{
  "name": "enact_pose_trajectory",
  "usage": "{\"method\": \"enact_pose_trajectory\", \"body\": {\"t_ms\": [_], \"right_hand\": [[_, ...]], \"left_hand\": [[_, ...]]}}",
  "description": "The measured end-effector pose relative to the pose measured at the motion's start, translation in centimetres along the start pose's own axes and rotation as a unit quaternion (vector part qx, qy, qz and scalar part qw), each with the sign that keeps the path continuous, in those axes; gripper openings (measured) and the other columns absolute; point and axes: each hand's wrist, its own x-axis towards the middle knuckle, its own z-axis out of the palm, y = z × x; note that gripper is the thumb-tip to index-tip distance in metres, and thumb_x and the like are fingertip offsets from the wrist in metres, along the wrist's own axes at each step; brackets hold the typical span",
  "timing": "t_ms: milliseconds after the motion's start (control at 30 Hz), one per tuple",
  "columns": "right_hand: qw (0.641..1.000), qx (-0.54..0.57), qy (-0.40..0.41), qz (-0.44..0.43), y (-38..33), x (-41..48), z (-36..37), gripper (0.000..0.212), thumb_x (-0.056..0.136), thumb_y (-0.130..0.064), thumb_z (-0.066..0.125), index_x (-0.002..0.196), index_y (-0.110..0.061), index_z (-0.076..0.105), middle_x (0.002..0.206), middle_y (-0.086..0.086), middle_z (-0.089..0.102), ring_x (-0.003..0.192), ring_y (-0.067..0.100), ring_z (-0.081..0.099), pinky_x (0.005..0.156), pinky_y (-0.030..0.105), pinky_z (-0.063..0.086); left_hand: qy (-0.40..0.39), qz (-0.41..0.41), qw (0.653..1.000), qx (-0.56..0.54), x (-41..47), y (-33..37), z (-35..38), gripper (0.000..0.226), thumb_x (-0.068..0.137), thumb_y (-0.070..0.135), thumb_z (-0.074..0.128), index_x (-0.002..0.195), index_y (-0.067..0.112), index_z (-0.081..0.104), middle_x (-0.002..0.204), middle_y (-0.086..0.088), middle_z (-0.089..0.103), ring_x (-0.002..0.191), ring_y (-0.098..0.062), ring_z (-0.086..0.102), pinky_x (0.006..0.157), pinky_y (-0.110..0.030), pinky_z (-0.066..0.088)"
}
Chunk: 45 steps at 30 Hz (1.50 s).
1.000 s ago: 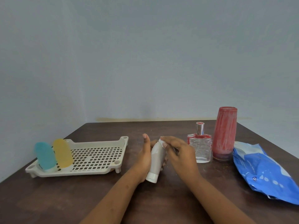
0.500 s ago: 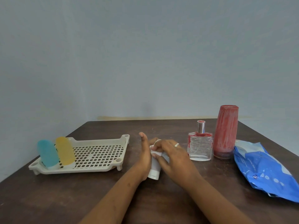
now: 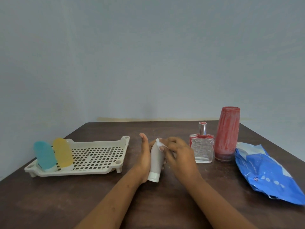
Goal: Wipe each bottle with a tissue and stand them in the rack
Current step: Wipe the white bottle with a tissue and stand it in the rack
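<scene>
Dark table (image 3: 49, 204), left hand (image 3: 145, 156) grips white bottle (image 3: 156, 161) at centre, right hand (image 3: 179, 154) pinches tissue (image 3: 159, 144) against its far end, teal bottle (image 3: 44, 156) and yellow bottle (image 3: 63, 152) stand in rack (image 3: 97, 142), glass bottle (image 3: 202, 149) and red bottle (image 3: 227, 134) upright at right

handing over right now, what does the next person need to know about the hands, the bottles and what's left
Left hand: holds the white bottle, cap end down.
Right hand: pinches the tissue against the bottle's upper end.
Done: teal bottle and yellow bottle stand at the left end of the rack.
Left: finish wiping the white bottle and rack it, then the glass bottle and red bottle, both on the table to the right. Blue tissue pack lies far right.
</scene>
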Motion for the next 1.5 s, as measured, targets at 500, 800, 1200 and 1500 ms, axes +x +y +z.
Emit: {"method": "enact_pose_trajectory", "body": {"t_ms": [500,800,1200,1500], "right_hand": [[0.997,-0.005,-0.048,-0.065,-0.7,-0.7,0.4,0.020,0.087,-0.026,0.058,0.100,-0.019,0.072,0.092,-0.010,0.059,0.083,0.002,0.051,0.075,0.003,0.036],[0.999,0.026,0.048,0.002,0.6,0.2,-0.6,0.018,0.087,-0.012,0.064,0.102,-0.018,0.072,0.098,-0.008,0.068,0.094,0.000,0.056,0.081,0.003,0.039],[0.996,0.089,-0.011,0.007,1.2,-0.3,0.3,0.025,0.082,-0.005,0.067,0.098,-0.024,0.073,0.098,-0.009,0.067,0.091,-0.002,0.059,0.074,0.004,0.041],[0.986,0.071,-0.137,-0.057,0.1,-0.7,-0.1,0.019,0.085,-0.019,0.067,0.102,-0.023,0.073,0.102,-0.012,0.069,0.098,-0.004,0.055,0.081,0.005,0.041]], "left_hand": [[-0.060,-0.040,0.996,-0.045,0.9,-0.7,-1.0,0.075,0.082,0.075,0.029,0.064,0.012,0.067,0.067,-0.008,0.066,0.066,-0.018,0.066,0.062,-0.029,0.053],[-0.065,-0.070,0.995,0.019,0.8,-0.3,-0.8,0.079,0.070,0.077,0.035,0.094,0.007,0.063,0.064,-0.010,0.061,0.050,-0.018,0.058,0.044,-0.023,0.047],[-0.039,0.038,0.997,-0.048,1.5,-0.3,-1.8,0.067,0.077,0.066,0.042,0.093,0.004,0.059,0.067,-0.014,0.060,0.048,-0.022,0.057,0.044,-0.026,0.048],[0.038,0.124,0.991,-0.037,2.2,-0.5,-2.5,0.086,0.073,0.081,0.023,0.075,0.008,0.069,0.069,-0.014,0.065,0.060,-0.026,0.059,0.062,-0.033,0.049]]}}
